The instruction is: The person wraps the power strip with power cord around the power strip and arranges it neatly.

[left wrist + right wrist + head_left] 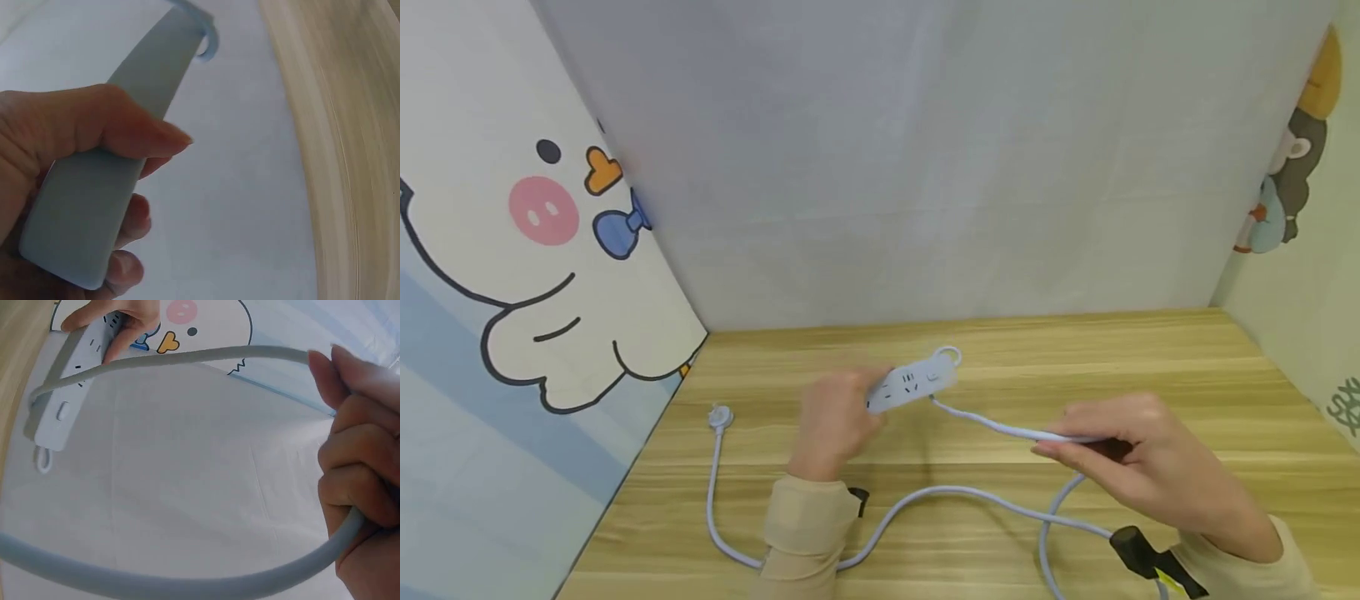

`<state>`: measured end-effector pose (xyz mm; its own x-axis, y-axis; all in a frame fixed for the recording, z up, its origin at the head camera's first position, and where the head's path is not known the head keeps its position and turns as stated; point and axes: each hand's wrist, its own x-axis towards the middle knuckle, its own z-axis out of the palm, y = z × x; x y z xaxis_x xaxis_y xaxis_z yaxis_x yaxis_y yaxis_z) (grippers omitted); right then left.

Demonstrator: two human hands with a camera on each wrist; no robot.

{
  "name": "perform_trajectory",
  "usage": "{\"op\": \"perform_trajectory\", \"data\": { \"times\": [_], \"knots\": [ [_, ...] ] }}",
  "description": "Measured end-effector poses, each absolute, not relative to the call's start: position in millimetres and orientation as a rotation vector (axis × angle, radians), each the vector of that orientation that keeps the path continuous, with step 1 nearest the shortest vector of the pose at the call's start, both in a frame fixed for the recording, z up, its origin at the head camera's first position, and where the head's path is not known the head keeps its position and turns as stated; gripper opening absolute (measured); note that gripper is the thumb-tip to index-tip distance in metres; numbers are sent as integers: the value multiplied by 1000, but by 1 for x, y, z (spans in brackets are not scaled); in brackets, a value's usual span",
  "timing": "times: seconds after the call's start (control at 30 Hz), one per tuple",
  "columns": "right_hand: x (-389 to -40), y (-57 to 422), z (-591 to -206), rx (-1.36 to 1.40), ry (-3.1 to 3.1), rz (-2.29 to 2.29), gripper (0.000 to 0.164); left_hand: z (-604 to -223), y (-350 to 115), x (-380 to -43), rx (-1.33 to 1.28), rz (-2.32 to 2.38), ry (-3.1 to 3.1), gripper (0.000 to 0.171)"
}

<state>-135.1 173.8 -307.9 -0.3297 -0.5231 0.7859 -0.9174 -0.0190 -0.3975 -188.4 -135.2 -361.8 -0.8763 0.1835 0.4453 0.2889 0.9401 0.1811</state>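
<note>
A white power strip [916, 384] is raised over the wooden table, its socket face showing and a loop [952, 353] at its far end. My left hand [841, 417] grips its near end; the left wrist view shows the thumb across the strip's plain side [84, 219] and fingertips curled at the other edge. From the strip, the white cord [977, 419] runs to my right hand [1157, 471], which pinches it between thumb and fingers. In the right wrist view, the cord [187, 357] passes through the curled right hand [362, 444] and leaves below it in a wide bend.
The cord's plug [720, 417] lies at the left of the table [1000, 342]. A long curve of cord [955, 492] crosses the front and passes under the left forearm. A grey-white curtain [925, 167] hangs behind, with a duck-printed panel [475, 192] at the left.
</note>
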Motion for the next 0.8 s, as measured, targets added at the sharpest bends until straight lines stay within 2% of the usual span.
{"op": "perform_trajectory", "data": {
  "times": [0.33,0.47,0.63,0.8],
  "knots": [
    [-143,184,-307,1089,-1774,1372,4,-348,-134,-175,-611,-511,-3106,67],
    [-144,187,-306,942,-1785,1322,6,-344,-139,-173,-611,-601,-3149,61],
    [-143,189,-305,899,-1736,1366,5,-348,-144,-178,-587,-699,-3185,49],
    [-143,190,-301,895,-1634,1479,5,-352,-139,-180,-634,-731,-3197,51]
  ]
}}
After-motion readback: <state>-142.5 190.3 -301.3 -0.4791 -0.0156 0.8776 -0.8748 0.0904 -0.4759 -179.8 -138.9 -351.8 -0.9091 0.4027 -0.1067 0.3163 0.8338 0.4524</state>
